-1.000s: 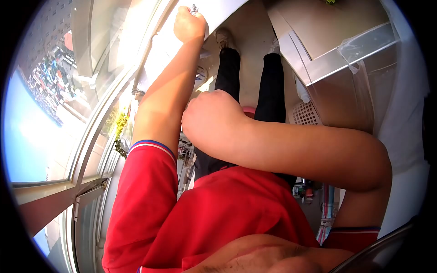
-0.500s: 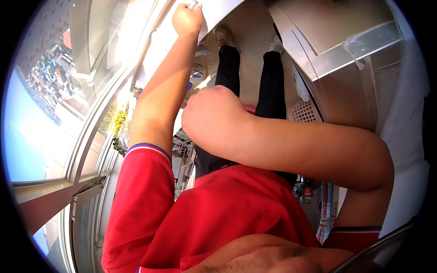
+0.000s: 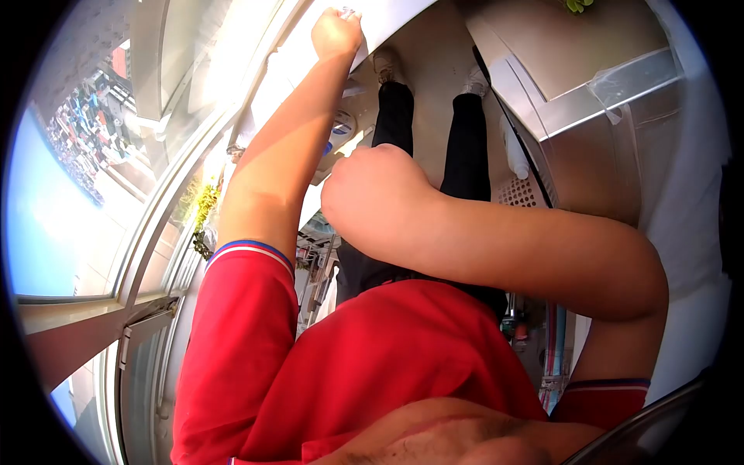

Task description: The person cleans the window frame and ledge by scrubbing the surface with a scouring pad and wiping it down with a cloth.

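My left hand point(image 3: 337, 35) reaches far forward at the top of the head view, above a brightly lit white surface point(image 3: 380, 17). Its fingers are closed around a small whitish, shiny crumpled piece point(image 3: 349, 12), only a bit of which shows. My right hand point(image 3: 380, 194) is bent across in front of my red shirt, back towards the camera. The fingers of that hand curl under and away, so whatever they grip, if anything, is hidden.
A framed window point(image 3: 147, 209) runs along the left, with yellow-green plants point(image 3: 205, 205) beside it. On the right stand a brown and white cabinet point(image 3: 573, 62) with clear plastic, a white bottle point(image 3: 514, 151) and a perforated basket point(image 3: 518, 194). My shoes point(image 3: 386, 66) are on the floor.
Both hands appear slightly farther right in the view, and the room has shifted a little too. Both hands stay closed.
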`<state>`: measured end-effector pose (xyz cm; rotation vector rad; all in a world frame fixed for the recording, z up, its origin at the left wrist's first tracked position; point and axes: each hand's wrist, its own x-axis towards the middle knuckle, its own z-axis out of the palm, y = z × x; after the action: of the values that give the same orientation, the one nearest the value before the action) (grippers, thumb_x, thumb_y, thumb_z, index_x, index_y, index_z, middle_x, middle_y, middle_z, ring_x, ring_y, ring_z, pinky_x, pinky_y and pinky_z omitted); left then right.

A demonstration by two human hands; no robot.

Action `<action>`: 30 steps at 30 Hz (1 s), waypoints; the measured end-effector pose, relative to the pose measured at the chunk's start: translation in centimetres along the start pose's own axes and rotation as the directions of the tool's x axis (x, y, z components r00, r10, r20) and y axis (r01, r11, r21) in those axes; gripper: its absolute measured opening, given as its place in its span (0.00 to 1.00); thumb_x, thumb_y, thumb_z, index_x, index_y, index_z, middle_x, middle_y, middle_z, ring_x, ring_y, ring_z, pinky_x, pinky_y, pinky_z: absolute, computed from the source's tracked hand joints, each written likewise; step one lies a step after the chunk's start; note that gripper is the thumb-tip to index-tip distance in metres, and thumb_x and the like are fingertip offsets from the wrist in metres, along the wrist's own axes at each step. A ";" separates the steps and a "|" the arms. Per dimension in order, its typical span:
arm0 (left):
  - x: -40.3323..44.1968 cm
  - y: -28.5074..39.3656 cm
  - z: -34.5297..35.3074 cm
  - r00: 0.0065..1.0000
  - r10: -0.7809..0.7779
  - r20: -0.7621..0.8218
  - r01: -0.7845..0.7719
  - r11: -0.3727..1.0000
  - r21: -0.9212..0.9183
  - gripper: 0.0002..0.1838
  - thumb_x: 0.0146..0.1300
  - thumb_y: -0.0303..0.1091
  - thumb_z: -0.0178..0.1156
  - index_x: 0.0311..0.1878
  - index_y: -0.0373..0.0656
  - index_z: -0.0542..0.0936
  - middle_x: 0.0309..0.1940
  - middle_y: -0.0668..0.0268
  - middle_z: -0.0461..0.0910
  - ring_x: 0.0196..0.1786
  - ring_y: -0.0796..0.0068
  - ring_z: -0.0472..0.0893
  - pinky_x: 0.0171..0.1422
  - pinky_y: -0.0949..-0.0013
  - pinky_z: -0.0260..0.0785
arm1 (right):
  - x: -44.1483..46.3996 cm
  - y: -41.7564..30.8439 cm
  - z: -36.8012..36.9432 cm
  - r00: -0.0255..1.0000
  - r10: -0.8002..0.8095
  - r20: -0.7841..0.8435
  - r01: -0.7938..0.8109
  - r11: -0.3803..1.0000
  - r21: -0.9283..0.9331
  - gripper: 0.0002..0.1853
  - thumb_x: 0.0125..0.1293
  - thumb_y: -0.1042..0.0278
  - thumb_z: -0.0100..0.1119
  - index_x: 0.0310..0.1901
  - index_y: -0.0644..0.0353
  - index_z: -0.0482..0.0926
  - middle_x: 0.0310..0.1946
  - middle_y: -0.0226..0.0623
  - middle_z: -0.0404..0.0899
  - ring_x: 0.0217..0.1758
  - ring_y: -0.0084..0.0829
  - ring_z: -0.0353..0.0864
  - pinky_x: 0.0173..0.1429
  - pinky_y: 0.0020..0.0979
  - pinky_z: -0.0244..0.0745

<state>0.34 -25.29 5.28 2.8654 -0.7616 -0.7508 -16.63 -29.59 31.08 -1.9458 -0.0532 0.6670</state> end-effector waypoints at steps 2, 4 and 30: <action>-0.8 -0.6 0.6 0.998 -0.018 -0.063 0.014 0.998 -0.064 0.18 0.61 0.45 0.73 0.39 0.39 0.84 0.36 0.50 0.88 0.44 0.49 0.88 0.55 0.54 0.77 | -0.3 -0.1 0.0 1.000 0.013 -0.010 -0.013 1.000 -0.002 0.09 0.50 0.70 0.74 0.35 0.52 0.92 0.33 0.31 0.87 0.41 0.34 0.88 0.40 0.34 0.80; 0.9 -0.2 1.0 0.998 -0.007 -0.065 0.002 0.997 -0.071 0.20 0.61 0.49 0.73 0.41 0.39 0.85 0.37 0.51 0.89 0.44 0.50 0.88 0.55 0.56 0.77 | -0.3 0.1 0.5 0.999 0.006 -0.032 -0.007 1.000 -0.022 0.08 0.50 0.70 0.74 0.35 0.51 0.92 0.33 0.31 0.87 0.41 0.34 0.88 0.40 0.34 0.80; 0.7 0.7 1.7 0.996 0.058 -0.071 -0.059 0.998 -0.008 0.18 0.63 0.47 0.70 0.40 0.39 0.86 0.37 0.52 0.89 0.43 0.52 0.88 0.53 0.55 0.78 | -0.1 -0.1 1.6 0.999 -0.042 0.010 0.042 0.998 0.050 0.05 0.49 0.70 0.69 0.30 0.53 0.90 0.30 0.35 0.86 0.39 0.38 0.87 0.39 0.37 0.81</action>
<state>-0.24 -26.22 3.64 2.8305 -0.8267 -0.6406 -17.45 -28.29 30.77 -1.8880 -0.0838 0.6459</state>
